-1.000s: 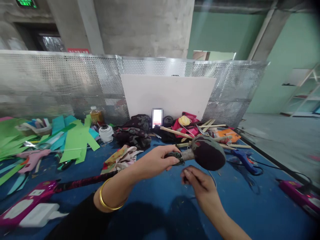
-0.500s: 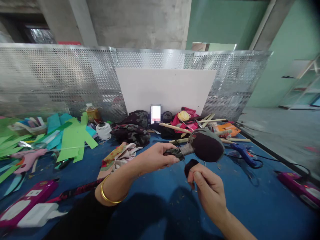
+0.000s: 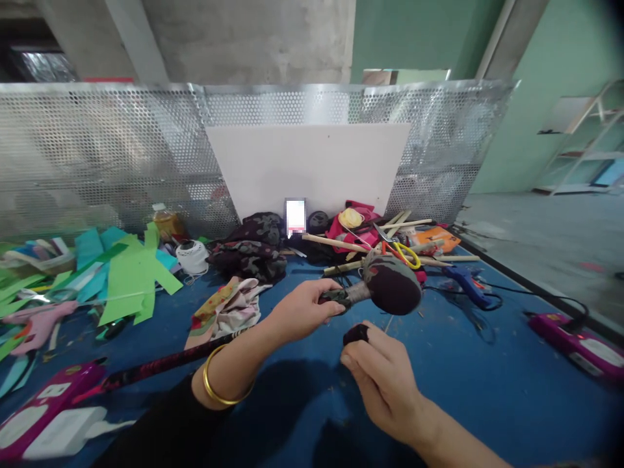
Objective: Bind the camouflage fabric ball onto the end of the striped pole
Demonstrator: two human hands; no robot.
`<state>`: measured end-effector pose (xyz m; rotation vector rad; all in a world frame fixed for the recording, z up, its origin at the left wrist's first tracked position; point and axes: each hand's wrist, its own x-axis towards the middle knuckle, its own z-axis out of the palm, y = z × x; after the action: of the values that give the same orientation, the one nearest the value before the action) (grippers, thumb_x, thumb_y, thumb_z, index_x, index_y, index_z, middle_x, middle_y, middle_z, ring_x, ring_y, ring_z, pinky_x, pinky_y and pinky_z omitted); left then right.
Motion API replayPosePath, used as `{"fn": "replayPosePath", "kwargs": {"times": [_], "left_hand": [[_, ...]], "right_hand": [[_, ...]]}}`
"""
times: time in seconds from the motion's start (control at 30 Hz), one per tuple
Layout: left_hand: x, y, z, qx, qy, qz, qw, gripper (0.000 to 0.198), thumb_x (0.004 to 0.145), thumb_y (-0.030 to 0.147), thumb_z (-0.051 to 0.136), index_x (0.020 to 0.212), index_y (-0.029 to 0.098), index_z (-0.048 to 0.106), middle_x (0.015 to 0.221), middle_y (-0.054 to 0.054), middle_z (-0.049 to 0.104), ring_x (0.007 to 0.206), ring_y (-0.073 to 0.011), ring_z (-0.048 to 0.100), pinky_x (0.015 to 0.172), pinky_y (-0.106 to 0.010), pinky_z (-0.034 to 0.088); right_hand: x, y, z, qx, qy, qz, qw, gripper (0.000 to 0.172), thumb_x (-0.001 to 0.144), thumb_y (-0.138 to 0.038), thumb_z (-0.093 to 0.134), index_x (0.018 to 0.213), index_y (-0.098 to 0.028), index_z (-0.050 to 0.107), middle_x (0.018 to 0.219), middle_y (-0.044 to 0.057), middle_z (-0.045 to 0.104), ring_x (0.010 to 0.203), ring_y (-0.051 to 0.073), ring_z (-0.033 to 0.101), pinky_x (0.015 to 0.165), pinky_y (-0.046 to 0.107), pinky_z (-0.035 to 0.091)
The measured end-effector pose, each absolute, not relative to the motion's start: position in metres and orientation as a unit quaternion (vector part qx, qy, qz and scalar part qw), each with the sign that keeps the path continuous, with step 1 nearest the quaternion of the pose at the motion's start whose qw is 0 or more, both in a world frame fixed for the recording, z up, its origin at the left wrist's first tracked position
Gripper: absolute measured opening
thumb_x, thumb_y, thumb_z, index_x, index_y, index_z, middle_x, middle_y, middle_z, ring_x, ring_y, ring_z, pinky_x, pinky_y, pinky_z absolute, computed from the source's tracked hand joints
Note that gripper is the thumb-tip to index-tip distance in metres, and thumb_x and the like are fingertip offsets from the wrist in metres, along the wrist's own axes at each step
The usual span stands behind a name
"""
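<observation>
The left hand (image 3: 308, 312) holds the thin handle (image 3: 335, 299) of a stuffed ball (image 3: 394, 286) in camouflage cloth; this grip is narrow, with the thumb and fingers around the handle. The ball is over the middle part of the blue desk (image 3: 468, 403), its round end turned to the right edge. I cannot tell if it touches the desk. The right hand (image 3: 385, 380) is curled, just below the ball, on the side of the near edge, with a black band (image 3: 355, 335) around one finger. Its grip is narrow too; what is inside I cannot see. Behind the ball, toward the far edge, are scissors (image 3: 408, 256) with yellow handles and some wooden sticks (image 3: 336, 243). A blue glue gun (image 3: 470, 287) lies near the right edge.
</observation>
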<state>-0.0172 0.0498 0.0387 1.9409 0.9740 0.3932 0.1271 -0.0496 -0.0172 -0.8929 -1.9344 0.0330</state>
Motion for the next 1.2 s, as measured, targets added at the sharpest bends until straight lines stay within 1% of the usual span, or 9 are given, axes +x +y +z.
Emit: {"fn": "replayPosePath", "kwargs": {"times": [0.13,0.27,0.37,0.47,0.57,0.77,0.87,1.0,1.2], "left_hand": [[-0.020,0.050,0.042,0.837,0.375,0.135,0.374,0.020,0.078,0.025,0.051,0.094,0.018,0.062,0.073,0.002,0.057,0.069,-0.0137,0.052,0.064,-0.023,0.039],[-0.020,0.044,0.047,0.863,0.365,0.103,0.335,0.027,0.080,0.027,0.049,0.103,0.020,0.062,0.085,0.000,0.063,0.076,-0.0160,0.055,0.068,-0.024,0.041],[-0.018,0.036,0.050,0.884,0.370,0.077,0.274,0.029,0.081,0.028,0.050,0.106,0.025,0.063,0.091,0.001,0.066,0.081,-0.0177,0.058,0.070,-0.024,0.041],[-0.016,0.028,0.051,0.903,0.376,0.053,0.202,0.024,0.083,0.028,0.049,0.102,0.029,0.062,0.085,0.002,0.067,0.078,-0.0180,0.060,0.065,-0.024,0.039],[-0.014,0.024,0.050,0.923,0.368,0.030,0.109,0.021,0.085,0.029,0.047,0.102,0.030,0.059,0.079,0.002,0.067,0.073,-0.0189,0.062,0.057,-0.025,0.034],[-0.011,0.019,0.046,0.949,0.302,0.009,-0.087,0.015,0.089,0.028,0.046,0.102,0.025,0.053,0.074,0.001,0.064,0.062,-0.0202,0.061,0.047,-0.028,0.027],[-0.008,0.017,0.041,0.950,0.267,0.012,-0.161,0.017,0.088,0.020,0.046,0.104,0.022,0.050,0.071,0.000,0.060,0.057,-0.0196,0.059,0.044,-0.028,0.025],[-0.005,0.016,0.035,0.943,0.255,0.038,-0.212,0.028,0.085,0.010,0.043,0.110,0.019,0.045,0.070,0.000,0.057,0.057,-0.0192,0.058,0.045,-0.028,0.029],[-0.003,0.017,0.030,0.943,0.223,0.049,-0.243,0.031,0.083,0.010,0.043,0.113,0.019,0.044,0.069,0.000,0.054,0.054,-0.0177,0.055,0.045,-0.028,0.031]], "right_hand": [[0.145,-0.048,0.010,-0.378,-0.810,0.019,0.447,0.017,0.087,-0.009,0.041,0.083,-0.017,0.055,0.075,0.006,0.057,0.072,0.016,0.052,0.063,0.025,0.042],[0.165,-0.036,0.036,-0.444,-0.787,-0.097,0.418,0.020,0.088,-0.014,0.043,0.079,-0.017,0.061,0.069,0.004,0.053,0.063,0.014,0.048,0.057,0.025,0.035],[0.171,-0.023,0.049,-0.460,-0.794,-0.163,0.362,0.027,0.089,-0.017,0.040,0.076,-0.018,0.064,0.065,0.002,0.049,0.056,0.014,0.044,0.050,0.025,0.027],[0.172,-0.011,0.057,-0.479,-0.807,-0.179,0.295,0.028,0.090,-0.023,0.040,0.075,-0.019,0.064,0.063,0.001,0.047,0.052,0.013,0.041,0.048,0.025,0.020],[0.172,-0.003,0.059,-0.510,-0.800,-0.175,0.262,0.029,0.091,-0.028,0.042,0.075,-0.019,0.064,0.064,0.001,0.049,0.052,0.012,0.041,0.048,0.025,0.017],[0.175,0.004,0.058,-0.580,-0.775,-0.150,0.201,0.027,0.092,-0.030,0.046,0.073,-0.018,0.062,0.068,0.002,0.055,0.059,0.013,0.050,0.050,0.026,0.019],[0.175,0.007,0.059,-0.605,-0.770,-0.128,0.159,0.025,0.091,-0.029,0.049,0.073,-0.018,0.063,0.071,0.003,0.060,0.065,0.015,0.056,0.050,0.026,0.021],[0.176,0.010,0.059,-0.627,-0.764,-0.100,0.117,0.023,0.089,-0.028,0.051,0.073,-0.019,0.065,0.074,0.004,0.065,0.070,0.017,0.061,0.052,0.026,0.025],[0.178,0.012,0.055,-0.630,-0.768,-0.080,0.083,0.022,0.090,-0.028,0.051,0.078,-0.019,0.068,0.079,0.005,0.068,0.073,0.018,0.063,0.054,0.026,0.028]]}}
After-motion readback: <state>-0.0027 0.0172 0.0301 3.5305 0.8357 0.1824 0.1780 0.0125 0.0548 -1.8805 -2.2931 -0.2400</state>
